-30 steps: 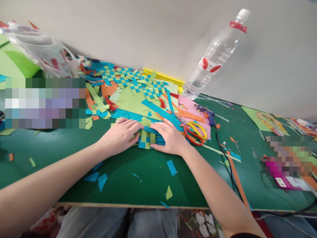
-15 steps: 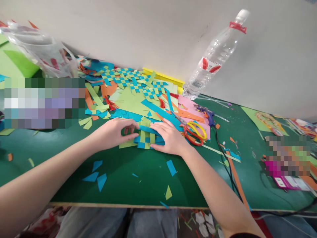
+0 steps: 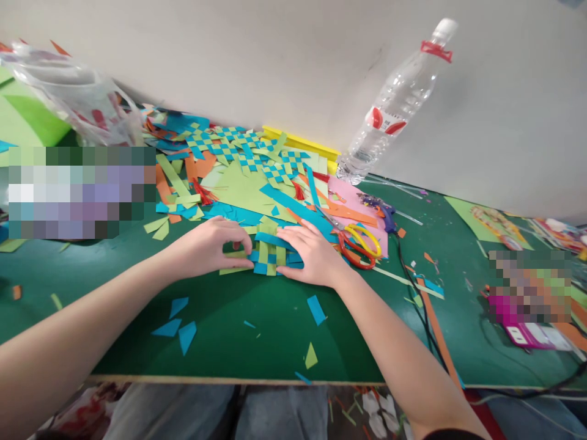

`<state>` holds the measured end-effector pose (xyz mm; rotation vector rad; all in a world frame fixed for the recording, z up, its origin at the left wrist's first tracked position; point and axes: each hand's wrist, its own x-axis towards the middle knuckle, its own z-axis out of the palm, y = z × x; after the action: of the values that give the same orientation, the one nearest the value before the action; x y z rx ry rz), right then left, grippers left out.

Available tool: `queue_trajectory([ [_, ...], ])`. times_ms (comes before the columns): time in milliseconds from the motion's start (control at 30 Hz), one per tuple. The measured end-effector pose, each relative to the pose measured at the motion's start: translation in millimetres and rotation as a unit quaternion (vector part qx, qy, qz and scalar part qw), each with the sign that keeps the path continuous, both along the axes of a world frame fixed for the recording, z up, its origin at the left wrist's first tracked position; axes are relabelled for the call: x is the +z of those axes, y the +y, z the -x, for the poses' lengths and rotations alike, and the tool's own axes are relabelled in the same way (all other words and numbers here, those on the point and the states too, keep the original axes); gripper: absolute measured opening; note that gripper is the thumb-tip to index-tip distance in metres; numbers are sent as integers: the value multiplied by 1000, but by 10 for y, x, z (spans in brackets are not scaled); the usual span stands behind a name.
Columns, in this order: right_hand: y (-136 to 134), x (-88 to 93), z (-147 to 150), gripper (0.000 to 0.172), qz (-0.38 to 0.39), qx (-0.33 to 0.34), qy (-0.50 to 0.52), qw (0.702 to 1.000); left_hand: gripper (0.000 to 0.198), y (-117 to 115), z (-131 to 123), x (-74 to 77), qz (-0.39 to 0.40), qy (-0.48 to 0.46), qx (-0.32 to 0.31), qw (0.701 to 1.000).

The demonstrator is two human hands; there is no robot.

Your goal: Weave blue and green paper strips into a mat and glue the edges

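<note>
- The left hand (image 3: 208, 247) was curled on the green table (image 3: 257, 342), thumb and fingertips closed in a pinch on the left edge of the woven patch (image 3: 271, 258)
- The woven patch, made of blue and light green paper strips, lay flat on the table between the two hands, at 3 o'clock from the left hand
- The right hand (image 3: 312, 256) lay flat, palm down, on the patch's right side, fingers straight and pressed together, pointing toward 10 o'clock
- Scissors (image 3: 362, 244) with orange and yellow handles lay just beside the right hand at 2 o'clock, on pink paper (image 3: 355, 198)
- A heap of paper strips and finished weaves (image 3: 243, 156) was piled at 12 o'clock from the hands
- A clear plastic bottle (image 3: 397, 104) leaned against the wall at 1 o'clock
- Blue and green offcuts (image 3: 317, 309) were scattered at 6 o'clock, near the table's front edge
</note>
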<state>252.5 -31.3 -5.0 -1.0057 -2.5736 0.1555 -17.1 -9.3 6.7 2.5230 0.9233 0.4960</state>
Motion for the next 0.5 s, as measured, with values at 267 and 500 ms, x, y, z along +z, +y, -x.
queue_trajectory([
  [267,2,1,2,65,2,-2,5,1000,21,-23,-5,2,-46,-13,-18,999],
  [500,6,-8,3,64,2,2,8,1000,21,-29,-20,-40,-52,4,-24,998],
])
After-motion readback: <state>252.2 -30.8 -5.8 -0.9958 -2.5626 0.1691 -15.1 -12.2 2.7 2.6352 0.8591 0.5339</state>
